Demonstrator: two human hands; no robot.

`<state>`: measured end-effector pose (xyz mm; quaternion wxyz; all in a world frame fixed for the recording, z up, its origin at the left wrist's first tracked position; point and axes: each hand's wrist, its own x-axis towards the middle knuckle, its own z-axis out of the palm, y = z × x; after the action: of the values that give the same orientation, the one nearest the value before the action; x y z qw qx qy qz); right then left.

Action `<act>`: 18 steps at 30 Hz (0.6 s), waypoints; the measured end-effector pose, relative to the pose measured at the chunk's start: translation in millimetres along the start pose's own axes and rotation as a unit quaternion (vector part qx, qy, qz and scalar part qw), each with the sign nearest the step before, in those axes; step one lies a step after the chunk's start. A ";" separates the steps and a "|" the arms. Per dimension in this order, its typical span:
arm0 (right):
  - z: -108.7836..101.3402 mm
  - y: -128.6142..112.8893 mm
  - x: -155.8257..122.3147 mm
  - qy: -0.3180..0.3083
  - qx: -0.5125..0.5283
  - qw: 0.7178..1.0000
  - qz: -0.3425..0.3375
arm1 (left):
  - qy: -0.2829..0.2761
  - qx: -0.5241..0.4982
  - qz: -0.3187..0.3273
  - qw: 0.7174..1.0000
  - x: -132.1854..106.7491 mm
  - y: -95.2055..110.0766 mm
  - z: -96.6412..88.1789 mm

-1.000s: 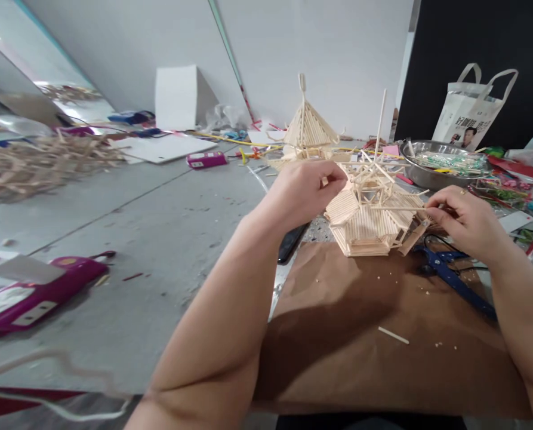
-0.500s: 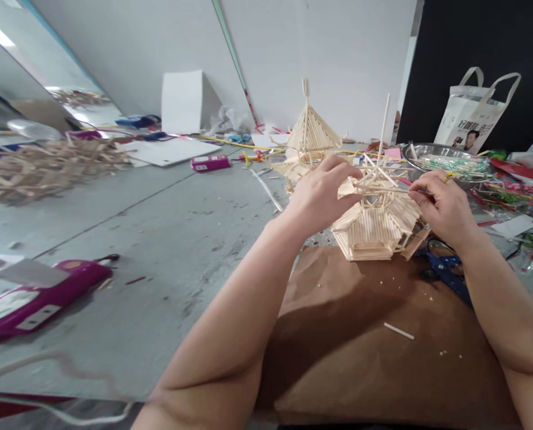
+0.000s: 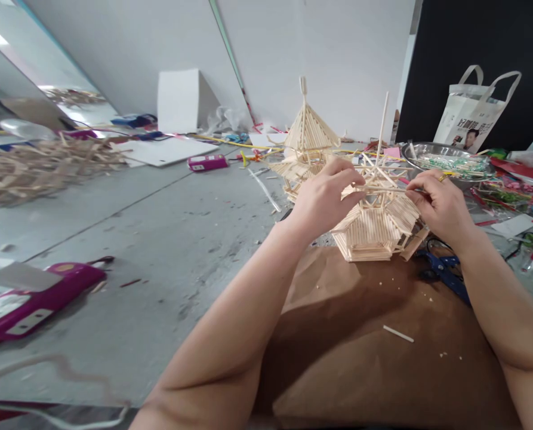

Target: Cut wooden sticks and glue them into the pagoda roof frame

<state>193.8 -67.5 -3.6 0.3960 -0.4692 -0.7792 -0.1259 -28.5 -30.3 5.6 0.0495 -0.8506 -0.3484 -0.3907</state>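
Observation:
A small pavilion model of pale wooden sticks [image 3: 368, 230] stands at the far edge of the brown paper [image 3: 347, 370], one stick rising tall from its top. Over its upper frame, a thin wooden stick [image 3: 385, 190] lies level between my two hands. My left hand [image 3: 326, 194] pinches its left end, fingers curled and thumb below. At the other end, my right hand [image 3: 443, 203], with a ring on one finger, holds it between thumb and forefinger. Behind my left hand stands a second stick model with a pointed roof [image 3: 308, 128].
A blue glue gun or plier-like tool [image 3: 447, 272] lies right of the model. A short white stick [image 3: 398, 333] rests on the paper. Purple power strips [image 3: 46, 298] lie at left, near a pile of wooden pieces [image 3: 42, 167]. A metal bowl [image 3: 447, 161] and a white bag [image 3: 470, 113] stand back right.
The view has shifted very slightly. Both hands stay at the stick over the model, the right hand a touch further left.

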 end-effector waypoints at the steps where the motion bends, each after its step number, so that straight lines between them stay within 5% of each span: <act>1: 0.3 -0.1 0.1 0.001 0.001 1.000 0.000 | 0.002 -0.002 0.001 1.000 0.0 0.0 1.0; 18: 10.8 -8.2 3.0 0.048 -0.041 0.998 0.019 | 0.035 -0.004 0.018 0.999 0.3 -5.1 9.0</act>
<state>180.8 -63.8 -7.0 0.4153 -0.4932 -0.7446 -0.1729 -25.9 -23.1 -1.3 0.0651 -0.8429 -0.3295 -0.4205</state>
